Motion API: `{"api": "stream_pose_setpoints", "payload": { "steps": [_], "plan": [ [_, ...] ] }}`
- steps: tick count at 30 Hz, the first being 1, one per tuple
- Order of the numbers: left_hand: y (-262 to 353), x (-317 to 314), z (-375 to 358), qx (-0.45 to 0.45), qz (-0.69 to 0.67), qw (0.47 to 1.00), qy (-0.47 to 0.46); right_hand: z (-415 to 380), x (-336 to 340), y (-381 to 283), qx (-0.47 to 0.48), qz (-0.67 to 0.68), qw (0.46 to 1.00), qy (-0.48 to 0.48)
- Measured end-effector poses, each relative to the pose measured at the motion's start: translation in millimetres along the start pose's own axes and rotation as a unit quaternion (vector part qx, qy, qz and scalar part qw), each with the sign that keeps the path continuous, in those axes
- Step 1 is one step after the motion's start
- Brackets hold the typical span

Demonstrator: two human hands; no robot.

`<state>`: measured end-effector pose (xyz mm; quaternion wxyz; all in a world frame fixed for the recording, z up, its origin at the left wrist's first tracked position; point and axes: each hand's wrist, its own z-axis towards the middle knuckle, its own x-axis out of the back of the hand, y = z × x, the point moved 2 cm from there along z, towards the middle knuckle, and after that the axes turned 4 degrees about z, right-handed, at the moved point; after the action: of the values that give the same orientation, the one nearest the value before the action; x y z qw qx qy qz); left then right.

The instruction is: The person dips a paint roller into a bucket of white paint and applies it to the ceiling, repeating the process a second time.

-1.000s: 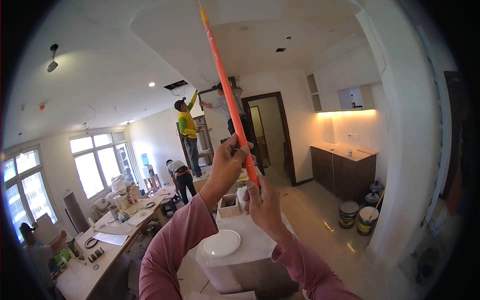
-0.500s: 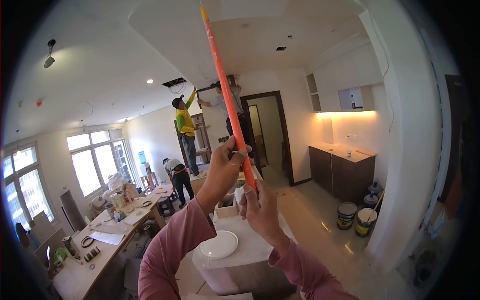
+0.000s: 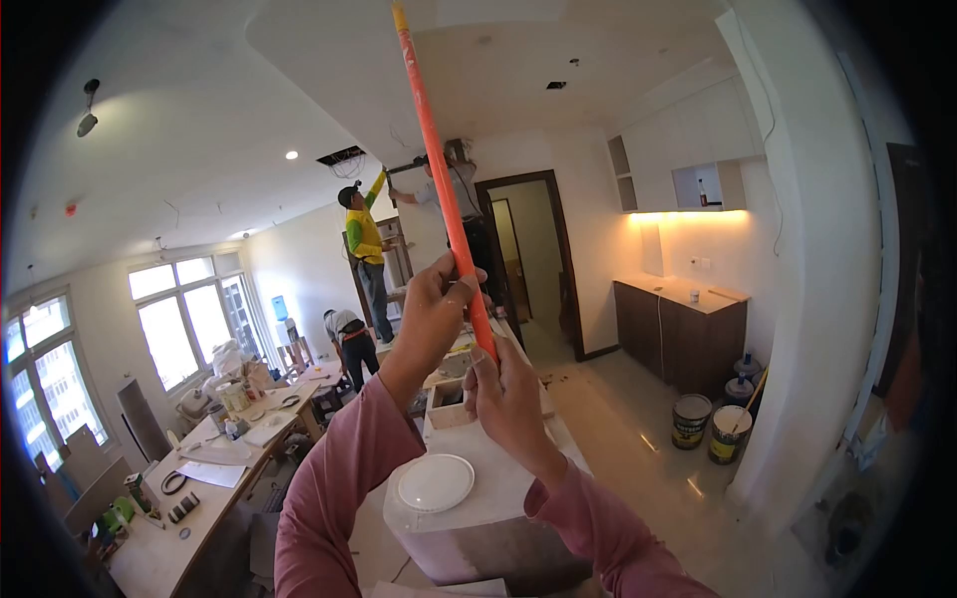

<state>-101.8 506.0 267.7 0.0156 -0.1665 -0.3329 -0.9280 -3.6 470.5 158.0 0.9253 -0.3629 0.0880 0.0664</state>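
A long orange pole (image 3: 436,164) with a yellow section near its top slants up toward the ceiling. My left hand (image 3: 434,311) is closed around it above my right hand (image 3: 508,394), which grips its lower end. Pink sleeves cover both forearms. Below the hands, a round white lid (image 3: 437,483) lies on a pale block-like surface (image 3: 478,538). A small open wooden box (image 3: 449,407) sits behind the lid, partly hidden by my hands. The pole's upper tip is out of view.
At left, a long workbench (image 3: 214,518) holds tape, paper and tools. Three people work ahead: one in yellow (image 3: 366,239), one beside the pole, one bending (image 3: 351,344). Paint buckets (image 3: 730,434) stand at right near a cabinet (image 3: 678,334) and a white column (image 3: 817,249).
Both hands and the pole have shifted slightly left and up in the view. The bending person has lowered a little. Both hands still hold the pole.
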Motion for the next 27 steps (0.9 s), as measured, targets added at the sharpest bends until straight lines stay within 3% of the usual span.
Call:
{"api": "stream_pose_setpoints", "payload": {
  "steps": [9, 19, 24, 27],
  "plan": [
    [-40, 2, 57, -0.002, -0.025, 0.998, 0.049, 59, 4, 27, -0.005, -0.013, 1.000, 0.002],
    [-91, 13, 158, 0.064, -0.003, 0.995, 0.074, 179, 8, 100, 0.077, -0.112, 0.989, 0.055],
    [-117, 19, 195, 0.087, 0.005, 0.994, 0.062, 205, 13, 95, 0.002, -0.046, 0.999, 0.020],
    [-119, 16, 197, 0.076, 0.001, 0.994, 0.074, 211, 15, 105, 0.039, -0.069, 0.996, 0.032]
  ]
}}
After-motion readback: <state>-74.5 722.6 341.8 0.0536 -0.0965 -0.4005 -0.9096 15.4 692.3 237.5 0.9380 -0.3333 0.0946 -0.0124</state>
